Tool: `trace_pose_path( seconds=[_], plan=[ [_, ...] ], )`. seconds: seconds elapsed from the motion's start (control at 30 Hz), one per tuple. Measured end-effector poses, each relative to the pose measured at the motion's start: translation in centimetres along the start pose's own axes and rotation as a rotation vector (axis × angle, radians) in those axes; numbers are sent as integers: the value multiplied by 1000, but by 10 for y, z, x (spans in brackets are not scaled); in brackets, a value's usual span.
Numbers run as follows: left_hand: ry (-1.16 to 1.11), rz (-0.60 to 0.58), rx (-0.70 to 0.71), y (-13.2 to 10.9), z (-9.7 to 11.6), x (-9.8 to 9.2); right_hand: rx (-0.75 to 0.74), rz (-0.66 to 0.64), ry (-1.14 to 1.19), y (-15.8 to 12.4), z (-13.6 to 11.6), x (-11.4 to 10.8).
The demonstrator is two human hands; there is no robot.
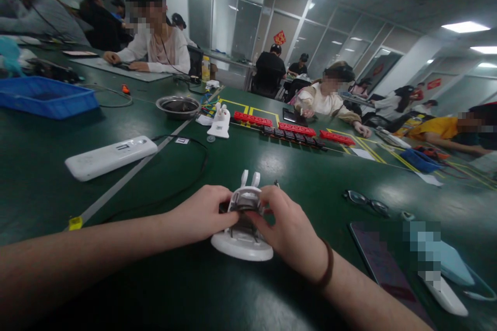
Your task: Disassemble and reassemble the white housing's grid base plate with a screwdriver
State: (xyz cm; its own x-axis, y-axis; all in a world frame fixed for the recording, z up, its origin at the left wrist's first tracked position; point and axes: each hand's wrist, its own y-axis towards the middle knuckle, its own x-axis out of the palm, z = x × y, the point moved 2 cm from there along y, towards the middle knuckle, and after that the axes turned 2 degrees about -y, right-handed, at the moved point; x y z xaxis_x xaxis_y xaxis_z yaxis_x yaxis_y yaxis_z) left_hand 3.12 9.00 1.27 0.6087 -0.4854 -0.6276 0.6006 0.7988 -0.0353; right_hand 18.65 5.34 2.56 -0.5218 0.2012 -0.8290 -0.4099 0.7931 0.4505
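Note:
A white plastic housing with two rabbit-like ears (pixel 241 253) stands upright on a rounded base right in front of me, its hollow inside facing me. My left hand (pixel 207 210) closes on its left side, fingertips at the inner edge. From the right, my right hand (pixel 285 225) grips the other side, thumb and fingers bent at the opening. Something dark lies across the opening between my fingertips; it is too small to make out. Beyond, a similar white eared part (pixel 220 126) sits on the table beside a small round disc (pixel 210 139).
A white power bank (pixel 112 158) with a black cable lies left, near a metal bowl (pixel 178 106) and a blue tray (pixel 46 97). Red trays (pixel 297 129) and a black strip (pixel 291 137) run across the back. Glasses (pixel 367 202) and a phone (pixel 382 264) lie right. Co-workers sit around.

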Motion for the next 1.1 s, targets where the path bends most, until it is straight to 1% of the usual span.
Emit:
trace_pose_path(
  seconds=[0.13, 0.23, 0.33, 0.47, 0.53, 0.57, 0.67, 0.7, 0.77, 0.83, 0.9, 0.93, 0.97, 1.03, 1.07, 1.1],
  plan=[
    [150, 12, 53, -5, 5, 0, 82, 9, 58, -4, -11, -3],
    [200, 19, 113, -7, 8, 1, 142, 12, 58, -4, -15, -5],
    [215, 14, 139, -8, 11, 2, 151, -46, 49, -2, -19, -8],
    [195, -40, 118, -9, 14, 2, 178, -159, 40, -1, -23, -16],
    [153, -75, 74, -9, 12, 3, 216, -200, 61, 0, -21, -18],
    [106, -112, 23, -8, 8, 5, 241, -226, 89, 1, -18, -17],
    [-118, -278, -160, -3, -6, 19, 313, -359, 249, 4, -1, -9],
    [-187, -317, -193, -2, -10, 23, 328, -409, 306, 6, 6, -5],
    [-265, -338, -208, 2, -16, 30, 340, -488, 382, 8, 18, 3],
    [-343, -357, -259, 5, -18, 29, 338, -521, 412, 9, 27, 10],
    [-368, -377, -338, 7, -17, 19, 336, -519, 434, 10, 32, 13],
    [-310, -344, -350, 8, -17, 10, 336, -513, 451, 10, 33, 13],
    [-191, -269, -330, 10, -17, -1, 343, -513, 472, 10, 34, 12],
    [177, -37, -203, 14, -20, -24, 387, -538, 504, 10, 35, 7],
    [339, 49, -127, 16, -22, -33, 418, -548, 506, 10, 36, 2],
    [452, 82, -55, 18, -26, -39, 446, -542, 488, 10, 37, -4]
  ],
)
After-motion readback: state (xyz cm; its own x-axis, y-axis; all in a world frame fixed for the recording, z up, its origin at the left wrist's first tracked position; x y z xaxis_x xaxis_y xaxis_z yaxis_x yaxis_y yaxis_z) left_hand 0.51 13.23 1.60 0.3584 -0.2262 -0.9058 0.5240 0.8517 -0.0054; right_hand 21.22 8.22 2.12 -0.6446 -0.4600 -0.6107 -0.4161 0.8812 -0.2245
